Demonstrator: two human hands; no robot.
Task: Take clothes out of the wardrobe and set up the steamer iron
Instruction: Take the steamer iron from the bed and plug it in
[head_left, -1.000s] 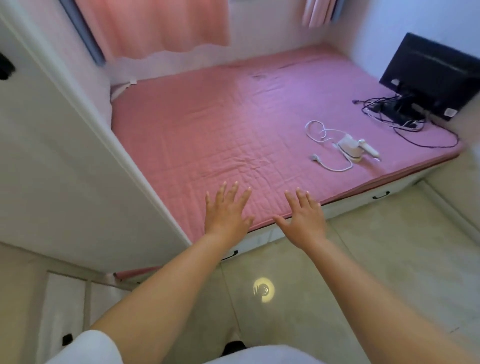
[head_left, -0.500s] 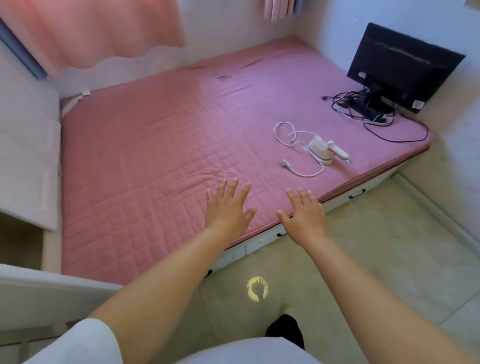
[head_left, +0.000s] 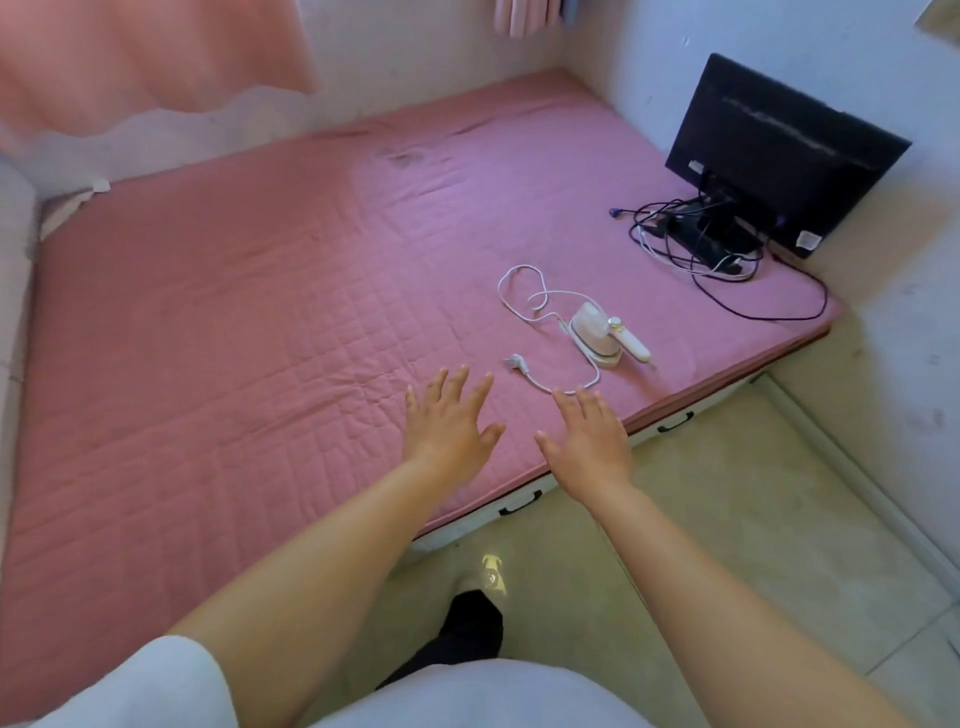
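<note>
Left hand (head_left: 447, 431): fingers spread wide, empty, above the pink mattress (head_left: 234, 332).
Right hand (head_left: 589, 441): spread flat, empty.
Steamer iron (head_left: 605, 338): lying on mattress, just beyond right hand, cord (head_left: 535, 301) loose beside it.

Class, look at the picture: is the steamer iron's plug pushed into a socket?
No, the plug lies loose on the pink mattress, at the end of the steamer iron's white cord.

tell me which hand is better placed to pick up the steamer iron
Right. The right hand hovers open nearer the steamer iron and its plug; the left hand is farther away.
</note>
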